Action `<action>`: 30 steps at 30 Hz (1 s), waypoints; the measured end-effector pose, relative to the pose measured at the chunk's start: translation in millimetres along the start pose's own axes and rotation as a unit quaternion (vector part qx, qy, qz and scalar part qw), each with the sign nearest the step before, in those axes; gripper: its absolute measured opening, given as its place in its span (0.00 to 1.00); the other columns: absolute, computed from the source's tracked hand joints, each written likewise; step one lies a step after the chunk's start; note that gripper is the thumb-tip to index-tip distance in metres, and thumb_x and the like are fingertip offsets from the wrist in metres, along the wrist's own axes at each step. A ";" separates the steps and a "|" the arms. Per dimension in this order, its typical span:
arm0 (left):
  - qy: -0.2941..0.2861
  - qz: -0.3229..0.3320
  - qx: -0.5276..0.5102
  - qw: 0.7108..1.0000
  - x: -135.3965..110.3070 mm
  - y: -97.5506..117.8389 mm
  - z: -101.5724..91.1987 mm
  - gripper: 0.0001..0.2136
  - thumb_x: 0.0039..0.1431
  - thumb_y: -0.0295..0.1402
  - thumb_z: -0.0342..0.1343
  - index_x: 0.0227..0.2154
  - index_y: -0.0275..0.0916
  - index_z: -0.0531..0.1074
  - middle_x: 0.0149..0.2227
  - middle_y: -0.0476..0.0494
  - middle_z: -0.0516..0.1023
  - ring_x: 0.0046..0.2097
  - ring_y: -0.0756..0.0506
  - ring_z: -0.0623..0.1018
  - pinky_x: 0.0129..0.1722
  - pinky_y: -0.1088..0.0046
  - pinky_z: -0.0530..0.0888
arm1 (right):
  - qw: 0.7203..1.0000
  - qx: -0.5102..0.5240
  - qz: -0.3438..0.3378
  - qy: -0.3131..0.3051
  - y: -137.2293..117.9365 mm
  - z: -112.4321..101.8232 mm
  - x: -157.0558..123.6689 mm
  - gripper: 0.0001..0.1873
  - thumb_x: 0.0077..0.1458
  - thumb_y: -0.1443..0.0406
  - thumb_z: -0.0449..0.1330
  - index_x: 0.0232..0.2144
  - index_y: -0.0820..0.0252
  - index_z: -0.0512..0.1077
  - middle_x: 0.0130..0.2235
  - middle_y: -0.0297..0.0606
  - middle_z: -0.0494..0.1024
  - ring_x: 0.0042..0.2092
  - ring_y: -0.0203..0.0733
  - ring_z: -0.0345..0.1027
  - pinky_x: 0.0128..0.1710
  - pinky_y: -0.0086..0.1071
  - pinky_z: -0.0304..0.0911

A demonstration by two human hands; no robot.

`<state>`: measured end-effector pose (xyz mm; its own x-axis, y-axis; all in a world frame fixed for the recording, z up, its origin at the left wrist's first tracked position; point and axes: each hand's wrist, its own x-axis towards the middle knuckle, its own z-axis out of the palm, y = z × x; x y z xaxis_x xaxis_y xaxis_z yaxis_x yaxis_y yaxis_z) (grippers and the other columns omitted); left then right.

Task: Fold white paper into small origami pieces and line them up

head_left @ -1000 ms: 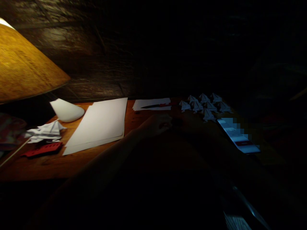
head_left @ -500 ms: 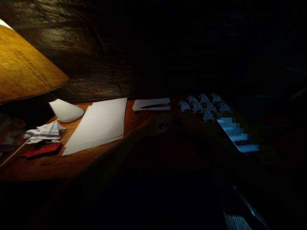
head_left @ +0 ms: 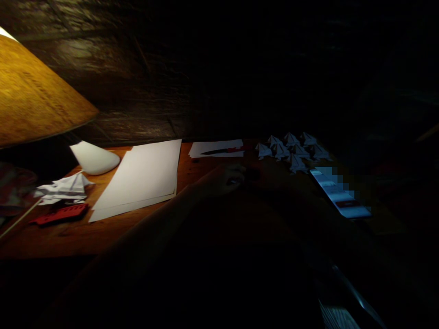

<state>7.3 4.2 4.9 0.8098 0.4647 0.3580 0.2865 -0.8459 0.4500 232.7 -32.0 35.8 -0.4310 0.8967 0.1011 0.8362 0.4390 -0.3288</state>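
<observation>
My left hand is over the middle of the table, its fingers curled and closed. A small pale patch, perhaps paper, shows at its fingertips, too dark to make out. My right hand meets it from the right, almost lost in shadow, its fingers not readable. Just beyond the hands lies a knife with a dark blade and red handle, across small white paper sheets. Several folded paper figures, shaped like frogs, stand in a group behind my right hand.
Large white sheets lie left of my hands on the wooden table. Farther left are a lamp, crumpled or folded striped paper and a red slotted object. A lit phone lies at the right.
My right hand and forearm show slightly more clearly beside my left hand. Both hands stay close together in nearly the same place; the things on the table have not moved.
</observation>
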 end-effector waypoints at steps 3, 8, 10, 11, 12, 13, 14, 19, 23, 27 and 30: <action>-0.006 0.015 0.009 1.000 -0.5 1.0 -0.1 0.08 0.65 0.28 0.55 0.40 0.39 0.80 0.47 0.38 0.77 0.50 0.43 0.78 0.51 0.63 0.77 | 1.000 -0.003 0.003 -0.001 1.8 1.2 1.3 0.17 0.55 0.54 0.67 0.41 0.58 0.83 0.40 0.46 0.85 0.39 0.46 0.76 0.33 0.32 0.62; -0.019 0.010 0.038 0.999 -2.1 3.5 -0.1 0.08 0.68 0.28 0.54 0.41 0.39 0.79 0.50 0.39 0.76 0.52 0.42 0.78 0.52 0.64 0.76 | 1.000 0.003 0.003 -0.005 6.0 3.8 4.2 0.18 0.53 0.53 0.68 0.41 0.58 0.83 0.40 0.44 0.85 0.38 0.46 0.76 0.33 0.31 0.62; -0.020 0.004 0.048 0.999 -2.9 5.8 -0.4 0.08 0.68 0.28 0.54 0.41 0.40 0.79 0.50 0.39 0.76 0.52 0.42 0.78 0.52 0.64 0.75 | 1.000 0.008 0.006 -0.009 6.2 3.5 4.1 0.17 0.54 0.53 0.68 0.40 0.57 0.83 0.39 0.42 0.85 0.37 0.45 0.75 0.33 0.31 0.61; -0.020 0.001 0.050 0.999 -3.3 6.9 -0.3 0.08 0.68 0.28 0.54 0.41 0.40 0.80 0.51 0.39 0.76 0.52 0.42 0.78 0.52 0.64 0.75 | 1.000 0.009 0.007 -0.008 6.0 3.1 3.7 0.16 0.54 0.54 0.68 0.40 0.57 0.83 0.39 0.42 0.85 0.37 0.44 0.75 0.33 0.30 0.60; -0.018 -0.002 0.049 0.999 -3.5 7.7 0.2 0.09 0.68 0.28 0.54 0.42 0.40 0.80 0.51 0.39 0.76 0.51 0.43 0.78 0.52 0.64 0.75 | 1.000 0.009 0.007 -0.007 5.9 2.8 3.2 0.16 0.54 0.55 0.67 0.41 0.57 0.83 0.39 0.42 0.85 0.37 0.44 0.75 0.33 0.30 0.60; -0.015 -0.006 0.042 0.999 -3.4 8.0 1.1 0.09 0.68 0.28 0.54 0.42 0.40 0.80 0.51 0.39 0.76 0.51 0.43 0.78 0.51 0.64 0.76 | 1.000 0.007 0.004 -0.006 6.0 2.7 2.8 0.15 0.54 0.55 0.67 0.41 0.57 0.83 0.40 0.43 0.85 0.37 0.43 0.75 0.33 0.30 0.60; -0.007 -0.012 0.031 0.999 -3.1 7.6 2.5 0.09 0.69 0.28 0.54 0.41 0.40 0.80 0.50 0.40 0.76 0.51 0.43 0.78 0.51 0.64 0.76 | 1.000 0.004 0.001 -0.005 6.3 2.8 2.5 0.15 0.55 0.56 0.67 0.41 0.58 0.83 0.40 0.43 0.85 0.37 0.44 0.75 0.33 0.30 0.60; 0.079 -0.077 -0.061 0.992 1.4 -3.0 12.7 0.06 0.65 0.28 0.58 0.34 0.38 0.80 0.44 0.42 0.78 0.46 0.46 0.79 0.49 0.65 0.78 | 0.998 0.057 -0.028 -0.019 9.6 6.2 3.3 0.14 0.57 0.59 0.64 0.43 0.58 0.83 0.42 0.42 0.85 0.38 0.43 0.77 0.35 0.30 0.62; 0.111 -0.110 -0.094 0.983 4.1 -8.7 15.5 0.02 0.60 0.28 0.62 0.32 0.38 0.79 0.41 0.43 0.79 0.42 0.47 0.79 0.46 0.67 0.78 | 0.997 0.073 -0.023 -0.025 7.2 4.9 3.0 0.16 0.56 0.60 0.65 0.46 0.57 0.84 0.41 0.42 0.86 0.38 0.43 0.77 0.35 0.31 0.63; 0.101 -0.105 -0.087 0.985 4.8 -6.5 14.6 0.02 0.60 0.27 0.62 0.32 0.38 0.79 0.41 0.43 0.79 0.43 0.46 0.79 0.48 0.65 0.77 | 0.997 0.071 -0.027 -0.014 5.2 2.8 2.2 0.16 0.54 0.61 0.66 0.46 0.54 0.84 0.43 0.41 0.86 0.39 0.44 0.77 0.36 0.31 0.64; 0.095 -0.113 -0.087 0.985 6.1 -6.2 15.8 0.04 0.60 0.27 0.60 0.31 0.37 0.79 0.40 0.43 0.77 0.42 0.46 0.78 0.45 0.66 0.76 | 0.996 0.078 -0.025 -0.015 9.1 6.0 4.0 0.17 0.54 0.61 0.67 0.46 0.54 0.84 0.42 0.39 0.86 0.40 0.44 0.78 0.37 0.30 0.64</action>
<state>18.6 8.2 -8.6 0.6211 0.6901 0.3715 0.3429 -0.6654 0.6631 236.5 -24.7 27.6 -0.4834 0.8703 0.0939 0.7507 0.4674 -0.4669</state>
